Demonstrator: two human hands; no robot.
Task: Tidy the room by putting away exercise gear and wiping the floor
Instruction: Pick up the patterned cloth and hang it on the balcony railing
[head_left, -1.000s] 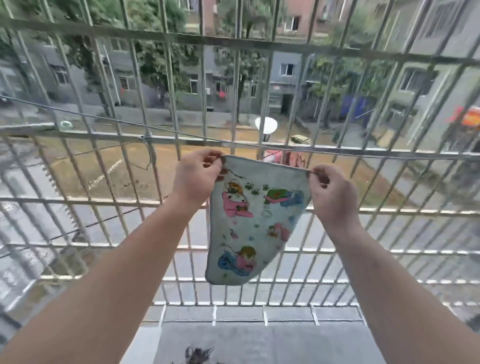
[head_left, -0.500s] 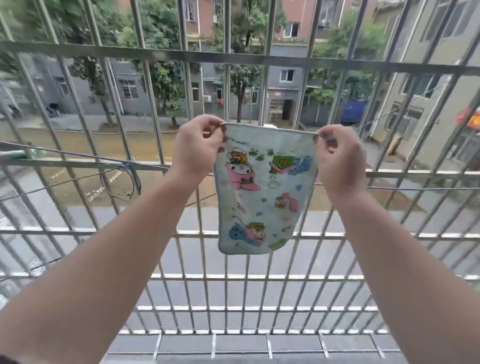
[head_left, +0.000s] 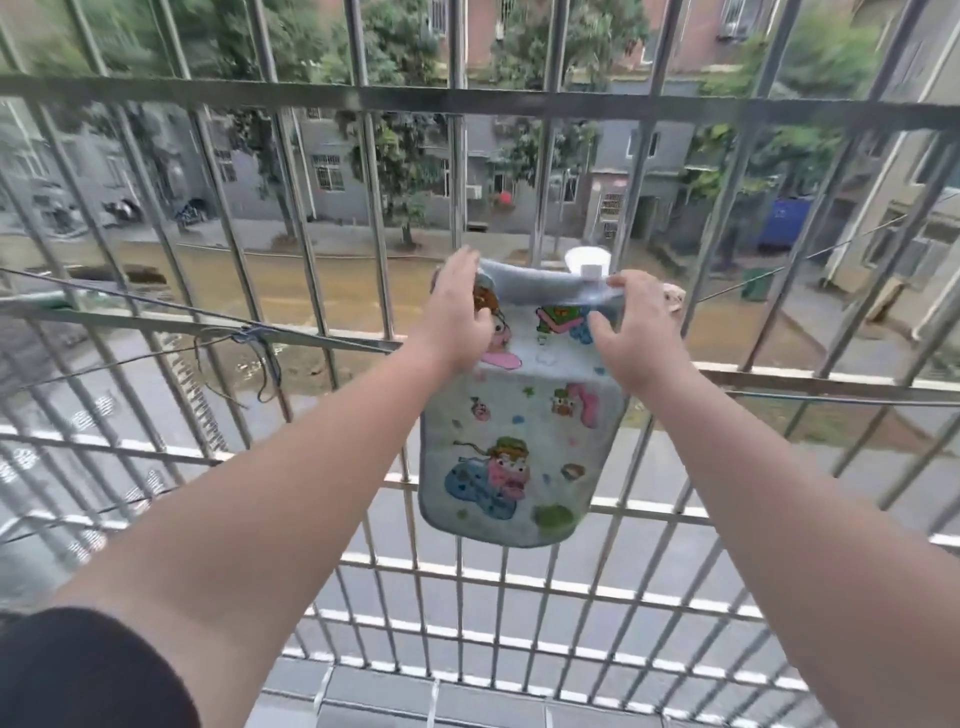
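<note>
Beyond window bars, outstretched hands on cloth

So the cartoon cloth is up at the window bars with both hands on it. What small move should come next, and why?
Probably smooth the cloth flat and let go. Its top edge looks folded over something at the window bars, most of it hanging below, and the left hand and right hand lie on it with fingers spread rather than pinching.
</note>
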